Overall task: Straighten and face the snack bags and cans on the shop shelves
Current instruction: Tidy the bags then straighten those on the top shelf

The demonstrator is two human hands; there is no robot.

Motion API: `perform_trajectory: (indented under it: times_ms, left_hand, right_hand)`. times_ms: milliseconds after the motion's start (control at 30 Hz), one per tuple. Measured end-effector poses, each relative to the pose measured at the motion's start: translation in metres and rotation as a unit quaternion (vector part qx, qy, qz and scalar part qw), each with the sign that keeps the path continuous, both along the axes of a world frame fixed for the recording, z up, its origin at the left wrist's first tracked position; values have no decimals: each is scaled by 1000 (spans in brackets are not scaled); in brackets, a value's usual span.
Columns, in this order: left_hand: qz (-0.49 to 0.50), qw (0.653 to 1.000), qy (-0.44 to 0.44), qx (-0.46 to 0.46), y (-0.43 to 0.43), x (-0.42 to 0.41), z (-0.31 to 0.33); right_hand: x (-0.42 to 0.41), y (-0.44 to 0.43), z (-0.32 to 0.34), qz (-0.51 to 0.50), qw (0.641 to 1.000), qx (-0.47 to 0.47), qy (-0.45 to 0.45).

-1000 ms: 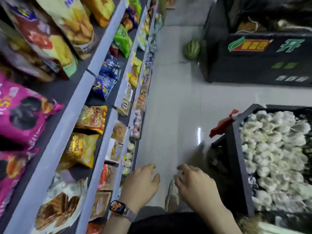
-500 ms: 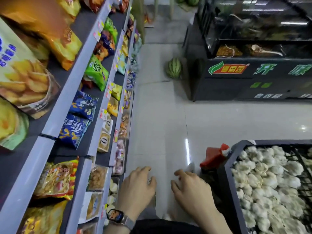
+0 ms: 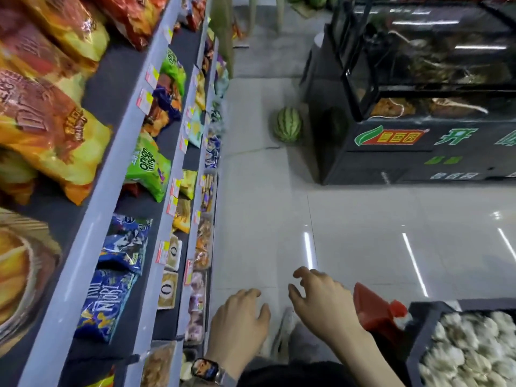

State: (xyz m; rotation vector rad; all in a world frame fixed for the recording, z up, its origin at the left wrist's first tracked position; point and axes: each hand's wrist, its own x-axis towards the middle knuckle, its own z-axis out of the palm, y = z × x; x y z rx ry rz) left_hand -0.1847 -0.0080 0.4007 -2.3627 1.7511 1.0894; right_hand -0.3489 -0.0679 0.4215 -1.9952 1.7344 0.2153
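Left hand and right hand hover low over the floor, fingers loose, holding nothing. Snack bags lie on the shelves at the left. Several, like the green bag, look tilted, so I judge most work remains. The aisle is open, but a garlic bin stands close at the right.

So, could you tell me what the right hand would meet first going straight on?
Nothing close: the right hand points over bare pale floor tiles; possibly the lowest grey shelf beyond, depth unclear.
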Motion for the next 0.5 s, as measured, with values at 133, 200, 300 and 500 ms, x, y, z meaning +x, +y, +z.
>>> perform_trajectory:
  times_ms: [133,200,300,500]
  left_hand:
    - [3,1000,10,-5,-78,-7,-3]
    - [6,1000,2,-7,-124,-12,-3]
    - [13,1000,-9,-18,-190,-17,4]
    - [24,998,0,-64,-323,-34,31]
  right_hand:
    - [-6,-66,-5,-9,1000,9,-8]
    - [-10,-104,-8,-11,1000,13,-10]
    - [-20,-159,-2,-9,1000,9,-10]
    - [-41,-273,13,-39,999,-13,-31]
